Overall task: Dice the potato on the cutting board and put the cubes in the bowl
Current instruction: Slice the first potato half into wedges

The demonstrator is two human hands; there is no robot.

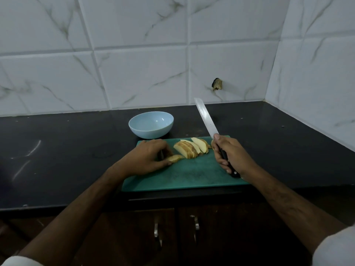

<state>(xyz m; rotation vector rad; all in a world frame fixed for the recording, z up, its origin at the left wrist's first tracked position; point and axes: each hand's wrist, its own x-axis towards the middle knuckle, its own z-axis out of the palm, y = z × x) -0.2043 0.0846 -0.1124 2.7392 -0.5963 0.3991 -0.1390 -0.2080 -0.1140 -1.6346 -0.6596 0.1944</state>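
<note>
Spanning the dark counter (57, 160), the green cutting board (184, 177) carries potato slices (189, 148) fanned between the hands, nearer the left hand (148, 156) pinching an end piece (173, 158), while the right hand (228, 152) grips the knife (206, 119), blade raised toward the empty bowl (151, 124).

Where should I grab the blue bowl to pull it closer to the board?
Take the bowl by its near rim, coming from above with the left hand. It stands upright and looks empty, its round sides give little purchase, and the rim is open and unobstructed just behind the cutting board.
</note>
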